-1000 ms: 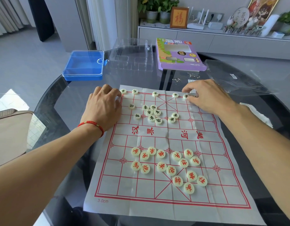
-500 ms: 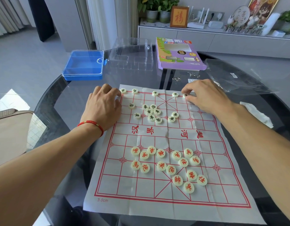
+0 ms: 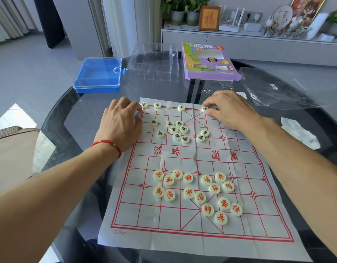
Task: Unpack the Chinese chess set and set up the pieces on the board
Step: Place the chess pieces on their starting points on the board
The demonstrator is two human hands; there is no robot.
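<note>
The white cloth board (image 3: 183,236) with its red grid lies flat on the dark glass table (image 3: 73,118). Three black-lettered pieces (image 3: 157,105) stand apart along the far row, and several more sit bunched (image 3: 177,130) behind the river. The red-lettered pieces (image 3: 188,192) lie loose in the near half. My left hand (image 3: 120,124) rests on the board's far left corner, fingers loosely curled, holding nothing. My right hand (image 3: 234,111) pinches a black piece (image 3: 204,109) on the far row between index finger and thumb. Another piece is mostly hidden under its fingers.
Behind the board stand a blue plastic box (image 3: 98,74), a clear plastic tray (image 3: 154,61) and the purple carton (image 3: 207,61). A clear bag (image 3: 274,88) and a white tissue (image 3: 298,131) lie at the right. Small metal rings (image 3: 206,90) sit near the far edge.
My right hand has slid a little left along the far row, from the piece further right onto the piece beside it. My left hand and the other pieces have stayed put.
</note>
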